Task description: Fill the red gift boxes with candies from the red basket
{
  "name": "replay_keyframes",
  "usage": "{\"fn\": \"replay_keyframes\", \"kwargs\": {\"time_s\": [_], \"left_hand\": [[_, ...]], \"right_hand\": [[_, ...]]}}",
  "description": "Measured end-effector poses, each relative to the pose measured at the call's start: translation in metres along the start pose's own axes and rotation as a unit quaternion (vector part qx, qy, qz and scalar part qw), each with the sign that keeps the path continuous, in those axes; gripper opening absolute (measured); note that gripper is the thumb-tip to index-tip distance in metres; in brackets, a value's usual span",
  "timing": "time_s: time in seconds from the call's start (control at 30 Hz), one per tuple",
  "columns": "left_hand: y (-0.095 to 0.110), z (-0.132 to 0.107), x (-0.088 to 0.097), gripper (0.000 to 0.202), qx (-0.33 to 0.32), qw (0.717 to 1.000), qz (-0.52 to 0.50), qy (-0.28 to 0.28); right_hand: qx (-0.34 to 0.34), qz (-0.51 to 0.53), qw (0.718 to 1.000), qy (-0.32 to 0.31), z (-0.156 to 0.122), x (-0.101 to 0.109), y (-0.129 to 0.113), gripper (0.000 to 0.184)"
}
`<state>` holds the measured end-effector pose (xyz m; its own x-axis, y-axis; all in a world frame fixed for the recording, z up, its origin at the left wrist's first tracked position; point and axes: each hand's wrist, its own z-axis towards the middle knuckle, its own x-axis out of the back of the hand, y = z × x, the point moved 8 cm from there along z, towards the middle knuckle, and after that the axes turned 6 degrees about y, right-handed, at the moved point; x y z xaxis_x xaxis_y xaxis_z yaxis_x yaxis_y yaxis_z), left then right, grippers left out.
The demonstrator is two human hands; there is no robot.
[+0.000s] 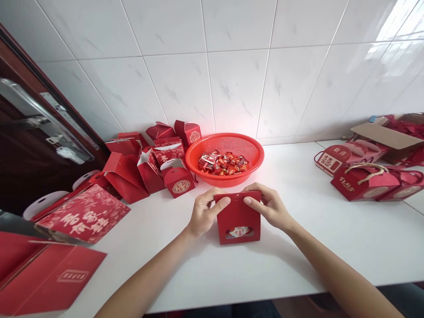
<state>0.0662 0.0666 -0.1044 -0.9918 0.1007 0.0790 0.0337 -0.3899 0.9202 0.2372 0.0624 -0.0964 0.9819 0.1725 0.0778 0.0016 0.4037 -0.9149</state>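
A tall red gift box (pixel 239 218) stands upright on the white table in front of me, its flat top edge pinched between both hands. Low on its front is a cut-out window through which a printed wrapper shows. My left hand (pixel 206 211) is closed on the upper left corner, thumb on the front and fingers behind. My right hand (pixel 267 204) grips the upper right corner the same way. Just beyond the box sits a red plastic basket (pixel 225 177) with wrapped candies (pixel 223 163) inside.
Several red gift boxes (pixel 179 180) stand at the left, by a dark door (pixel 20 145). Larger red boxes (pixel 62 274) lie at the near left. At the right are handled red boxes (pixel 361 183) and a cardboard box (pixel 386 134). A tiled wall (pixel 238 88) rises behind the table (pixel 298 251).
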Motion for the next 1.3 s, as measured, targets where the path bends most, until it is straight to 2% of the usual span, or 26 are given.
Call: {"fn": "replay_keyframes", "kwargs": {"time_s": [0.07,0.13,0.2,0.27,0.3,0.37,0.43,0.5,0.6,0.7,0.8,0.9,1.07,1.17,1.23,1.27,1.3], "left_hand": [[-0.001,0.001,0.001,0.03,0.006,1.0,-0.013,0.004],[-0.001,0.004,0.004,0.039,0.003,0.999,-0.03,0.016],[-0.003,0.008,0.011,0.045,0.002,0.999,-0.035,0.041],[-0.009,0.011,0.018,0.039,0.016,0.997,-0.025,0.068],[-0.013,0.013,0.02,0.036,0.028,0.996,-0.017,0.078],[-0.023,0.015,0.022,0.032,0.056,0.995,-0.002,0.082],[-0.034,0.015,0.019,0.03,0.082,0.994,0.009,0.074],[-0.044,0.012,0.013,0.028,0.099,0.993,0.021,0.06],[-0.058,0.005,0.0,0.027,0.115,0.992,0.038,0.027],[-0.067,-0.002,-0.013,0.026,0.116,0.992,0.051,-0.022],[-0.067,-0.006,-0.022,0.021,0.086,0.991,0.075,-0.067],[-0.065,-0.006,-0.023,0.019,0.065,0.991,0.087,-0.081],[-0.064,-0.007,-0.024,0.018,0.058,0.99,0.098,-0.088],[-0.063,-0.007,-0.024,0.018,0.054,0.989,0.104,-0.092],[-0.062,-0.007,-0.025,0.017,0.049,0.988,0.109,-0.097],[-0.061,-0.007,-0.025,0.017,0.047,0.988,0.112,-0.1],[-0.061,-0.007,-0.024,0.017,0.045,0.987,0.115,-0.101]], "right_hand": [[0.002,0.001,1.0,-0.012,0.003,0.003,-0.004,0.025],[0.001,-0.011,1.0,-0.001,0.007,0.019,-0.007,0.026],[-0.004,-0.026,0.999,0.048,0.013,0.051,-0.01,0.027],[0.007,-0.041,0.988,0.151,0.018,0.1,-0.012,0.028],[0.029,-0.051,0.973,0.225,0.018,0.13,-0.014,0.028],[0.103,-0.089,0.913,0.385,0.012,0.186,-0.021,0.03],[0.159,-0.135,0.85,0.483,0.006,0.224,-0.023,0.031],[0.154,-0.203,0.813,0.523,0.01,0.247,-0.017,0.025],[0.081,-0.305,0.779,0.542,0.018,0.266,-0.004,0.013],[0.031,-0.37,0.762,0.53,0.024,0.277,0.007,0.009],[0.015,-0.411,0.752,0.515,0.027,0.284,0.016,0.008],[0.032,-0.446,0.733,0.513,0.023,0.29,0.019,0.005],[0.076,-0.488,0.738,0.459,0.026,0.289,0.016,0.014],[0.101,-0.53,0.713,0.449,0.032,0.269,0.006,0.024],[0.119,-0.56,0.706,0.417,0.041,0.241,0.004,0.029],[0.119,-0.569,0.718,0.383,0.046,0.224,0.008,0.03],[0.109,-0.573,0.743,0.329,0.053,0.207,0.017,0.03]]}}
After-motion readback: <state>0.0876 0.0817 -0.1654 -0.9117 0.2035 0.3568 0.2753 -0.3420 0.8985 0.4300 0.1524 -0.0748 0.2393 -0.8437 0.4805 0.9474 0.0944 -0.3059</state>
